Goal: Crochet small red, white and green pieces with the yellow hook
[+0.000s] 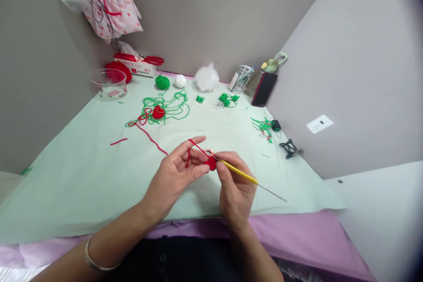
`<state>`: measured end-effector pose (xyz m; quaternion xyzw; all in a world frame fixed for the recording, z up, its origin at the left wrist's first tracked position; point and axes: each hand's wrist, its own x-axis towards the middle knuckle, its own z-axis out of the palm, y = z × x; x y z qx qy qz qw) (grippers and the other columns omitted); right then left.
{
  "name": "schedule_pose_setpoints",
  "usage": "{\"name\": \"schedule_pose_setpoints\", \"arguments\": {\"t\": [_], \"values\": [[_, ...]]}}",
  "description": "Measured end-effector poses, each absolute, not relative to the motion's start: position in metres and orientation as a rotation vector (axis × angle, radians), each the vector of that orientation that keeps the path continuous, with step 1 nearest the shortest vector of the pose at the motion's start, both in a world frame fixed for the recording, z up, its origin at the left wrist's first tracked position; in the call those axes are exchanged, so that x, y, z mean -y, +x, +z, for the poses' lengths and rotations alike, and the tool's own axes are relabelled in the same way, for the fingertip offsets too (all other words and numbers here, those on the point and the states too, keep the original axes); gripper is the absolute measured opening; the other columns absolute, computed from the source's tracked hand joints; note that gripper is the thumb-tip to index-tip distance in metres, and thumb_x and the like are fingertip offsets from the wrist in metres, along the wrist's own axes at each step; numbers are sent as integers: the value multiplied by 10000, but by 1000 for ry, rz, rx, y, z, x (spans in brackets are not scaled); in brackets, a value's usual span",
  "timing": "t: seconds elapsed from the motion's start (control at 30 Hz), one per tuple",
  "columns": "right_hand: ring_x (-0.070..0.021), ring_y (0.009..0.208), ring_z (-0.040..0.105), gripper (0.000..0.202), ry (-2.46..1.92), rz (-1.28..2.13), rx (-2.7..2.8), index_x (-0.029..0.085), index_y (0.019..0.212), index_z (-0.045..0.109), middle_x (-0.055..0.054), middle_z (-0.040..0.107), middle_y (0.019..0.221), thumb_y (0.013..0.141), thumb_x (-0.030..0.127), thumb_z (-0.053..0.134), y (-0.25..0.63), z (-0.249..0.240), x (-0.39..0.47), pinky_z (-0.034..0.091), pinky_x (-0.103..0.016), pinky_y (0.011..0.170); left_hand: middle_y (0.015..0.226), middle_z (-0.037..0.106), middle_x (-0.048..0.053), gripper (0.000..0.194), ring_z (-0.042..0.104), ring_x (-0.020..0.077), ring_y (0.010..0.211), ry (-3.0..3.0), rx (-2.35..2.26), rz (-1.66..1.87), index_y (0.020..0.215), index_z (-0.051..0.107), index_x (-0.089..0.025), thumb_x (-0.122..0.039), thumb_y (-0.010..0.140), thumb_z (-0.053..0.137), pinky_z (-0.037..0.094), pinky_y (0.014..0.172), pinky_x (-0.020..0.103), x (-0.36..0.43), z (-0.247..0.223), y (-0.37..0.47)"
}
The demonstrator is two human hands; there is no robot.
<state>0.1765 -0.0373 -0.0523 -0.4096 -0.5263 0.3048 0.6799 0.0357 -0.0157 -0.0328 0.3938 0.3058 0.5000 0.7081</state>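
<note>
Pinched between the thumb and fingers of my left hand (176, 167) is a small red crochet piece (210, 163). Red yarn (197, 145) loops over its raised index finger. My right hand (236, 185) grips a crochet hook (238, 172) with a yellow handle, whose thin metal end points down to the right. The hook's working tip meets the red piece, though the stitches are too small to make out. From my left hand the yarn trails back to a small red yarn ball (158, 112), which lies among loose green yarn (176, 105).
Along the back stand a clear tub (110, 86), a tissue box (140, 65), a green yarn ball (162, 82), a white ball (180, 81), white stuffing (206, 78) and a clear cup (241, 80). A phone (265, 90) leans right, near green scraps (262, 128) and a black stand (290, 149).
</note>
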Motion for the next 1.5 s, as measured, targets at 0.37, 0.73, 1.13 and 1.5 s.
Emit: {"name": "schedule_pose_setpoints", "arguments": {"t": [0.37,0.73,1.13,1.5], "values": [[-211,1011,704,228,-944,549,1290,316,1088,797,-47,769,1015,979,167,664,176,-56,40,582,-399,886,854,686,-29,550,643,135,871,839,-718,1095,1358,667,-219,-206,836,840,520,889,280,16,-29,35],[-214,935,724,282,-913,462,1305,336,1138,789,-57,759,1033,1001,162,614,176,-63,42,623,-404,794,811,669,-40,652,648,138,777,816,-714,1126,1459,583,-206,-216,850,815,514,883,309,19,-27,36],[-238,981,726,431,-1020,18,1634,358,1272,733,-75,771,1079,954,83,640,183,-57,42,635,-423,804,866,671,-19,751,649,180,940,902,-780,1128,1522,532,-228,-240,836,836,496,965,322,20,-31,38],[-126,566,611,172,-811,938,1063,258,969,752,-32,796,890,999,398,656,188,-51,34,519,-294,551,854,674,-18,483,621,114,729,689,-647,950,1320,710,-193,-246,856,830,496,777,271,16,-24,34]]}}
